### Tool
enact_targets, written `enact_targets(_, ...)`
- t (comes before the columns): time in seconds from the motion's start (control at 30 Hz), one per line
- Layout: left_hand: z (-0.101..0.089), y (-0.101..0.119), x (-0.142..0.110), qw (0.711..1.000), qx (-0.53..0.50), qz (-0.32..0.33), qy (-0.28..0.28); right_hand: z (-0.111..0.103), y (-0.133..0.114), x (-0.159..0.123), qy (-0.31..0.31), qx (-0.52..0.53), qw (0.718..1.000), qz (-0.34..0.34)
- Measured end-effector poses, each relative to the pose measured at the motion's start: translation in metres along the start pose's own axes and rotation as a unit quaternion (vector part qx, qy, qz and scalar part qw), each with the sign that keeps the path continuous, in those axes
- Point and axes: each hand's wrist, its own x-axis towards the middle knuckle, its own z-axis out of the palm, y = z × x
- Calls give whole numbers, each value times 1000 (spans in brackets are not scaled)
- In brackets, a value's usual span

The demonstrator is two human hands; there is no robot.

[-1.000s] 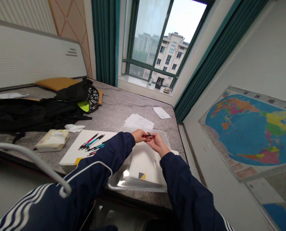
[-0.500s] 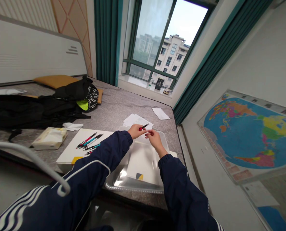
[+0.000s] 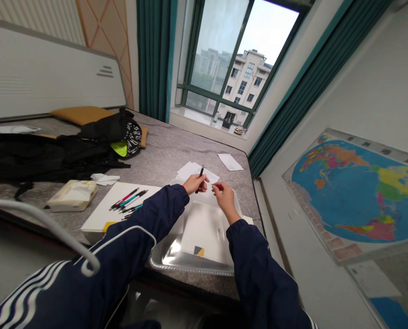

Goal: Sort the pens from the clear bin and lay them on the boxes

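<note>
In my left hand (image 3: pixel 194 183) is a slim dark pen (image 3: pixel 201 172), held nearly upright with the fingers closed round it. My right hand (image 3: pixel 223 197) is just to the right, thumb and fingertips pinched together; a tiny dark bit seems to show at the tips, too small to name. Both hands are over the far part of a clear plastic tray (image 3: pixel 190 267), apart from each other. Inside the tray lies a flat white box or pad (image 3: pixel 204 228) with a grey and yellow corner mark. Several pens (image 3: pixel 128 200) rest on a white box (image 3: pixel 103 208) at the left.
Loose white papers (image 3: pixel 186 170) lie beyond the tray, with another sheet (image 3: pixel 230 161) to the right. A tissue pack (image 3: pixel 72 195) and a black backpack (image 3: pixel 53 155) are on the left of the table. A white cable-like tube (image 3: pixel 53 224) crosses the lower left. The wall stands close on the right.
My hands have moved apart from their touching position. The pen in my left hand has swung from slanting right to nearly upright, and my right hand has shifted slightly right.
</note>
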Motion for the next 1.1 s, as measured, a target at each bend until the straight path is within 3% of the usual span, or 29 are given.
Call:
enact_targets(0.13, -1, 10, -3, 992, -125, -12, -1, 1, -2, 1, -28, 77, 996, 35)
enact_targets(0.3, -4, 17, -6, 986, -164, 2, 24, -1, -10, 1, -9, 135, 990, 39)
enact_targets(0.5, 0, 21, -9, 983, -182, -19, 1, 3, -14, -2, -66, 234, 965, 100)
enact_targets(1.1, 2, 18, -8, 985, -170, -2, 9, 4, -17, -3, -60, 235, 961, 132)
